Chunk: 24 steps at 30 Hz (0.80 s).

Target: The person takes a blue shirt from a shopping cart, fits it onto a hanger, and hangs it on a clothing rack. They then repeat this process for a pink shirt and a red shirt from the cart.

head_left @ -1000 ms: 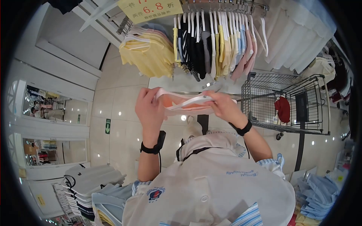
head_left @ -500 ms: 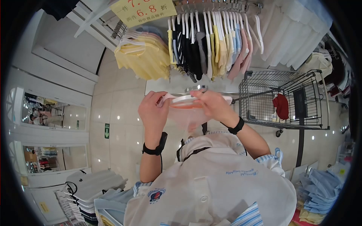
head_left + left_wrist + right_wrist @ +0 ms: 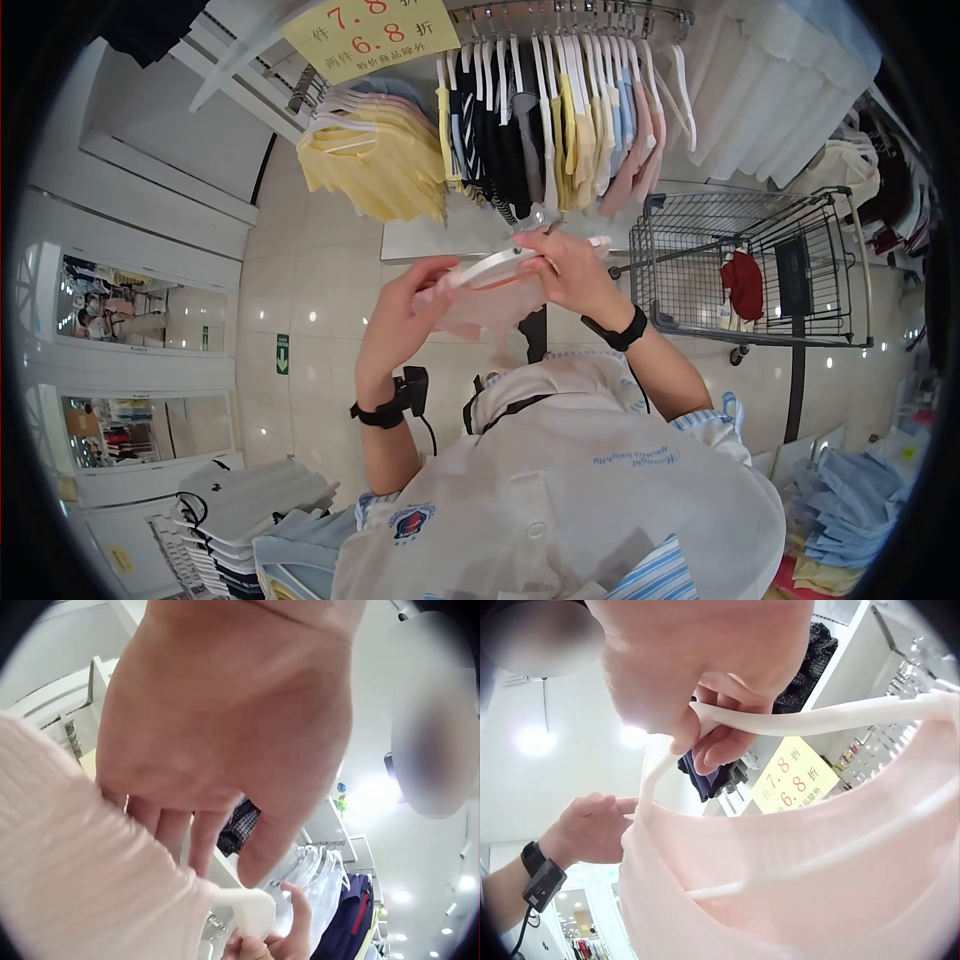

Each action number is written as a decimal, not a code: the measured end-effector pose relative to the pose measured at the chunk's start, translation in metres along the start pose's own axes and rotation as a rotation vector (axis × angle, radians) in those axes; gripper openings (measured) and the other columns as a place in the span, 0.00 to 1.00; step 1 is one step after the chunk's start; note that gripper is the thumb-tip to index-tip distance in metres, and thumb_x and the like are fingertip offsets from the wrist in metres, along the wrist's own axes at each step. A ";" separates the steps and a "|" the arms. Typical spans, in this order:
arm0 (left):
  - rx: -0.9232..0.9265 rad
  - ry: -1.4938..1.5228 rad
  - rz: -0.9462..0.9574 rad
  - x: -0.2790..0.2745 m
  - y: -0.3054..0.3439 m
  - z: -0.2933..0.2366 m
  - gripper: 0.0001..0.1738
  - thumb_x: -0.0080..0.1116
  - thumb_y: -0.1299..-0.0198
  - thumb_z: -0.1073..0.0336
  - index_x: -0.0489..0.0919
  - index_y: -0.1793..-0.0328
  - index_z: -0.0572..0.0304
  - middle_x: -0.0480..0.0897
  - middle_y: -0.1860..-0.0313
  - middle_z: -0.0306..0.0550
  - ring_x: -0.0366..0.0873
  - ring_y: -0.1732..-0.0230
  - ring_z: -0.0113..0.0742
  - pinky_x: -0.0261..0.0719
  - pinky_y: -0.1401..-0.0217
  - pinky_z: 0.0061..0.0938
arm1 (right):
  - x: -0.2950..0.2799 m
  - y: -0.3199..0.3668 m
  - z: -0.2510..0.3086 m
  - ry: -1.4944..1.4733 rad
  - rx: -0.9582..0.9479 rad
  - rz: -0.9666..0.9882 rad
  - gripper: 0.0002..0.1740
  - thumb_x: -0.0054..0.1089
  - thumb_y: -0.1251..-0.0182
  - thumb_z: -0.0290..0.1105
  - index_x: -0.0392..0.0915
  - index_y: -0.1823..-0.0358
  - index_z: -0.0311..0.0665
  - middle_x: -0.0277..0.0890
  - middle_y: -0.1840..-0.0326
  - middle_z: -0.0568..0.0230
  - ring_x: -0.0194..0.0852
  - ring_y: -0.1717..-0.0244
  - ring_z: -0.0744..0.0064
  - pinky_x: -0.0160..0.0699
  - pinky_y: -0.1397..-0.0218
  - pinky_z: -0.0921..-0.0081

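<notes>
Our right hand (image 3: 565,268) is curled tight round the white hanger (image 3: 497,266). The thumb and bent fingers clamp the plastic where its two arms meet, which the right wrist view shows plainly. We hold the hanger up in front of our chest, tilted so that its far end rises toward the right hand. The pink garment (image 3: 487,308) hangs on it, draped just under both hands, with the hanger's arms inside its neckline.

Our left hand (image 3: 400,315) sits at the hanger's other end, just beside the right hand. Its fingers are stretched nearly straight and lie flat against the pink knit, with the thumb tip close to the hanger's end. We cannot tell whether the thumb presses on the fabric. Each wrist wears a black band (image 3: 620,330).

Beyond the hands, a rail of hanging shirts (image 3: 560,120) runs across, in white, black, striped, blue and pink. A bunch of yellow shirts (image 3: 375,160) hangs beyond the left hand, and a yellow price sign (image 3: 372,30) is above them. To the right of the right hand, near it, stands a wire cart (image 3: 800,215) with a red item (image 3: 745,285) inside. Well below the left hand, by our side, lie folded stacks (image 3: 240,490) of grey and pale blue tops.
</notes>
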State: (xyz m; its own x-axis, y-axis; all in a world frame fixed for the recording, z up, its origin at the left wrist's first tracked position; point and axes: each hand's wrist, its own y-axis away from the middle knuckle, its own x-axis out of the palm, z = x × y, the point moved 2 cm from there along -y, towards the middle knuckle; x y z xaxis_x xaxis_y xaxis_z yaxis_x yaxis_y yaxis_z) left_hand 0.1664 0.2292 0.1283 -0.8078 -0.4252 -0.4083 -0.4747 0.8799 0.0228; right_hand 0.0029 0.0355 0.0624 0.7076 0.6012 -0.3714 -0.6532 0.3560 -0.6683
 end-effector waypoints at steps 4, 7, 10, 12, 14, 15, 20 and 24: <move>0.116 -0.067 0.066 0.002 0.002 -0.003 0.19 0.66 0.33 0.69 0.83 0.37 0.64 0.87 0.46 0.53 0.85 0.50 0.44 0.82 0.44 0.32 | -0.006 -0.004 -0.002 -0.123 0.026 0.067 0.33 0.59 0.41 0.11 0.80 0.34 0.44 0.76 0.63 0.56 0.80 0.62 0.52 0.83 0.57 0.60; 0.173 -0.305 0.085 0.017 -0.007 -0.010 0.15 0.68 0.33 0.67 0.84 0.43 0.64 0.85 0.55 0.52 0.84 0.56 0.48 0.81 0.51 0.34 | -0.010 -0.007 0.010 -0.152 -0.010 0.225 0.29 0.62 0.36 0.15 0.80 0.34 0.44 0.78 0.57 0.58 0.82 0.60 0.53 0.85 0.55 0.61; 0.096 -0.391 0.111 0.025 -0.021 -0.008 0.11 0.68 0.34 0.66 0.85 0.50 0.64 0.81 0.64 0.52 0.79 0.64 0.52 0.77 0.59 0.36 | -0.022 -0.002 0.015 0.027 -0.066 0.123 0.27 0.68 0.32 0.22 0.80 0.32 0.43 0.81 0.50 0.60 0.85 0.55 0.54 0.87 0.51 0.65; 0.187 -0.354 0.069 0.027 -0.030 -0.005 0.08 0.68 0.35 0.66 0.85 0.55 0.64 0.78 0.68 0.52 0.75 0.69 0.51 0.72 0.64 0.37 | -0.039 0.004 0.010 0.056 0.026 0.085 0.24 0.70 0.33 0.26 0.81 0.35 0.42 0.83 0.48 0.60 0.86 0.53 0.54 0.87 0.48 0.64; 0.204 -0.358 0.133 0.028 -0.040 -0.011 0.08 0.68 0.35 0.67 0.85 0.56 0.64 0.78 0.68 0.52 0.74 0.70 0.50 0.72 0.65 0.37 | -0.062 0.011 0.003 0.080 0.185 0.031 0.21 0.76 0.35 0.35 0.84 0.41 0.40 0.86 0.43 0.59 0.88 0.48 0.54 0.86 0.42 0.62; 0.207 -0.366 0.168 0.028 -0.048 -0.013 0.08 0.68 0.35 0.67 0.85 0.56 0.63 0.78 0.68 0.52 0.73 0.70 0.50 0.71 0.65 0.36 | -0.077 0.007 0.004 0.166 0.105 0.029 0.20 0.76 0.36 0.39 0.85 0.46 0.40 0.88 0.48 0.57 0.88 0.49 0.52 0.85 0.43 0.59; 0.307 -0.217 0.326 0.035 -0.096 -0.003 0.08 0.68 0.35 0.68 0.85 0.55 0.65 0.77 0.68 0.50 0.74 0.69 0.47 0.71 0.64 0.34 | -0.118 0.044 -0.001 0.332 0.294 0.273 0.13 0.69 0.30 0.39 0.84 0.51 0.39 0.85 0.61 0.58 0.84 0.57 0.48 0.82 0.53 0.55; 0.392 -0.062 0.492 0.057 -0.146 -0.003 0.08 0.68 0.34 0.70 0.84 0.53 0.67 0.78 0.66 0.49 0.74 0.67 0.46 0.72 0.63 0.32 | -0.145 0.041 0.022 0.234 0.442 0.267 0.10 0.66 0.28 0.37 0.83 0.54 0.40 0.80 0.66 0.56 0.82 0.63 0.48 0.78 0.61 0.55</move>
State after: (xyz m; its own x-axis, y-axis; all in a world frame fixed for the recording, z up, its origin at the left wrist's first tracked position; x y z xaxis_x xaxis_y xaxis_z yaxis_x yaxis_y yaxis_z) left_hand 0.1885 0.0760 0.1047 -0.8718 0.0518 -0.4871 0.1201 0.9867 -0.1100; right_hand -0.1322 -0.0211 0.1030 0.5101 0.5551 -0.6570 -0.8331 0.5087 -0.2170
